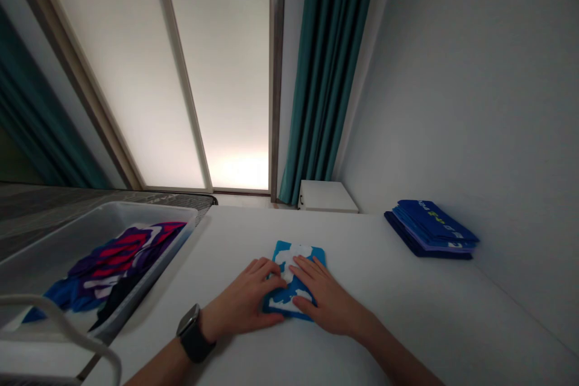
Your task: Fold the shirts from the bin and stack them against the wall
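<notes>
Head view: your left hand (244, 304) and right hand (326, 300), both flat with fingers spread, press small folded blue-and-white printed cloth (294, 280) near front edge of white table (407, 313). Cloth lies directly under fingertips, long axis running away from you; hands equally near. Black smartwatch (193, 333) on left wrist. Folded dark-blue garment stack (429, 229) at right edge; lettering unreadable. Clear plastic bin (90, 253) with purple-red clothes at left edge.

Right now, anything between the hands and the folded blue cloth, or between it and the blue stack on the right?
Nothing visible. The left hand and right hand both lie flat on the blue-and-white cloth. Only bare white table shows between the cloth and the stack of folded blue cloths.
</notes>
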Available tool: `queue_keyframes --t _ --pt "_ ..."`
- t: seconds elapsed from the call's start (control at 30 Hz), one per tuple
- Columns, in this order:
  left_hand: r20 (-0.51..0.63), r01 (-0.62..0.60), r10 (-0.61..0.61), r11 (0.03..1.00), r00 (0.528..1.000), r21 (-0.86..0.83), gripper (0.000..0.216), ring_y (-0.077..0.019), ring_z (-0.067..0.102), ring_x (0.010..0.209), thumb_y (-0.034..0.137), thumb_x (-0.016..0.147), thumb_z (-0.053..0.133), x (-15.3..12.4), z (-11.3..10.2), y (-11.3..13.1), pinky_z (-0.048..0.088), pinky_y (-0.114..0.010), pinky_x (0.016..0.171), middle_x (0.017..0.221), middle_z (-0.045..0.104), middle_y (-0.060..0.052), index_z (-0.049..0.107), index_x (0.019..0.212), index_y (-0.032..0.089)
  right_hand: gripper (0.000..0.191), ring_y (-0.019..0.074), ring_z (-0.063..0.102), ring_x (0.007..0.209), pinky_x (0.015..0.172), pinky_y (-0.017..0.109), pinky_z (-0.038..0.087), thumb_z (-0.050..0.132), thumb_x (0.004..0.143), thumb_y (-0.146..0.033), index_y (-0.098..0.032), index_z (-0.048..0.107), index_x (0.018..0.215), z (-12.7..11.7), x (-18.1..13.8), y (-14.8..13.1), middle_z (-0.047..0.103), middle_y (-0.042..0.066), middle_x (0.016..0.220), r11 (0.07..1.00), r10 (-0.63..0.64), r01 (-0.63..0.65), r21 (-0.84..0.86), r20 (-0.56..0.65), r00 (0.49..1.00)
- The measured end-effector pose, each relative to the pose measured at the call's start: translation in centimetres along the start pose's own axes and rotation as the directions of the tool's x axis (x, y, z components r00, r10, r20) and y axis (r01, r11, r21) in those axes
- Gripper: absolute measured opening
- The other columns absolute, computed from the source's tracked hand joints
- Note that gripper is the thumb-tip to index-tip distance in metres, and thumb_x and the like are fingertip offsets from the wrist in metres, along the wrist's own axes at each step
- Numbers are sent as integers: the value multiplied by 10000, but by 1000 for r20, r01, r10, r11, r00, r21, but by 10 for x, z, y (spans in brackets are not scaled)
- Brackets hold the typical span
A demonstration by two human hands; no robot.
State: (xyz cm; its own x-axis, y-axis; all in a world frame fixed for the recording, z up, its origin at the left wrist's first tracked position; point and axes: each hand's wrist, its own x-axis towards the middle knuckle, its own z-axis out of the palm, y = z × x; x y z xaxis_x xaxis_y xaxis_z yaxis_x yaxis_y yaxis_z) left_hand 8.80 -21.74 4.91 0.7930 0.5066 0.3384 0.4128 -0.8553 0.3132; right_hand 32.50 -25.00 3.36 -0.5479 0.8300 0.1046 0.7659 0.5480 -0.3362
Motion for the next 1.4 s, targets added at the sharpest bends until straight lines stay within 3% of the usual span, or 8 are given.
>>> queue_keyframes --t 0.13,0.33,0.43,0.63,0.8,0.97,1.23,1.4 --pt "27 -21 20 1000 999 16 164 -203 509 980 256 861 616 1 5 1 399 -324 870 1017 586 -42 605 1022 228 550 285 347 1357 1128 491 280 658 809 -306 -216 494 1326 -7 -23 -4 433 124 1444 999 -22 24 26 -69 997" --pt "8 -18 17 997 1000 81 90 -194 516 944 234 923 524 6 7 7 390 -336 860 968 593 -33 595 977 215 234 225 538 1053 918 386 475 557 821 -110 -220 570 1026 -5 -43 -2 572 85 1092 993 68 -45 113 -216 974" --pt "-28 -136 144 971 989 195 92 -202 523 967 270 916 553 10 11 16 384 -359 888 1017 595 -46 589 970 205 192 218 541 1041 910 370 476 536 851 -121 -229 576 1005 -7 -43 0 579 72 1063 985 79 -40 169 -226 971" --pt "26 -394 426 811 905 433 134 -169 537 919 167 942 538 26 26 35 385 -339 879 964 610 -27 562 812 185 300 213 495 1156 1008 376 422 532 830 -92 -231 544 1096 -7 -51 1 535 82 1190 967 79 -24 255 -210 975" --pt "62 -363 383 797 922 483 89 -174 536 858 185 945 543 33 37 40 390 -338 783 934 602 -41 564 859 176 366 233 524 1037 931 411 459 554 776 -76 -228 525 1108 5 -62 3 542 76 1067 965 185 -130 229 -239 953" --pt "50 -320 339 813 939 486 76 -181 530 832 186 922 584 34 44 41 369 -348 746 925 594 -34 557 854 169 381 207 545 853 847 389 475 546 789 -82 -224 514 1140 18 -65 5 572 33 895 974 180 -136 182 -253 951" --pt "-15 -283 319 859 948 426 76 -180 535 840 173 944 542 31 56 36 370 -349 775 926 601 -48 573 877 153 366 207 564 857 877 406 456 548 819 -97 -241 532 1156 17 -63 4 606 26 901 985 146 -119 121 -238 960" --pt "-50 -244 273 915 961 320 63 -177 535 861 202 928 571 31 50 37 376 -346 802 935 599 -30 568 875 168 349 205 563 858 851 395 457 536 842 -103 -241 539 1162 15 -62 7 613 35 924 984 144 -115 139 -217 966"
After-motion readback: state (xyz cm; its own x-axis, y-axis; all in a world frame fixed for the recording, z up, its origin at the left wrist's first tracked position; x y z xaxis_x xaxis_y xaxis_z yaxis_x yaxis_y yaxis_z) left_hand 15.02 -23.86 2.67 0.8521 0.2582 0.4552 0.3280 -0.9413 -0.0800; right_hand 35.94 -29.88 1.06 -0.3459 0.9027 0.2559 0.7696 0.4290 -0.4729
